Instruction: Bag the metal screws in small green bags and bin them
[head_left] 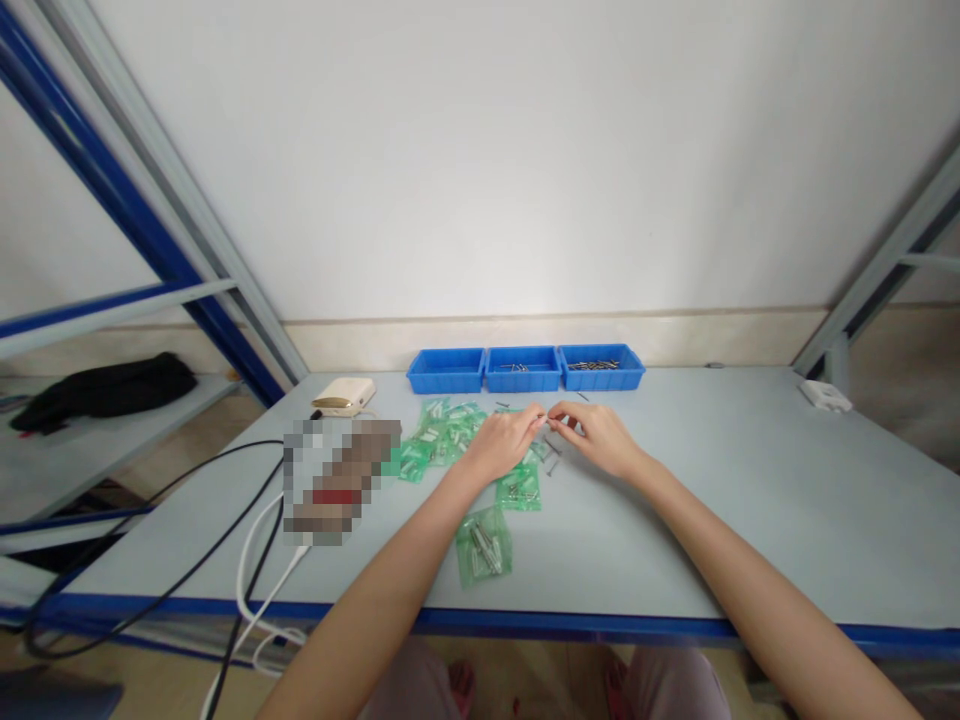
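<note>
My left hand [507, 442] and my right hand [600, 437] meet fingertip to fingertip over the table. Both are closed in a pinch. A small pale piece with a dark end shows between them, too small to name. Beneath and beside them lie several loose screws [553, 449]. Just below the left hand rests a green plastic bag [519, 488] with small metal parts in it. Nearer the table edge is another green bag [484, 546] holding screws and white plugs. More such bags [450, 432] are heaped left of the left hand, partly covered by it.
Three blue bins stand against the wall: the left bin [447, 371], the middle bin [523, 369] with a few screws, and the right bin [601, 368] with many. A cream box [343, 396] and cables [251, 540] lie left. A white adapter [825, 396] sits far right.
</note>
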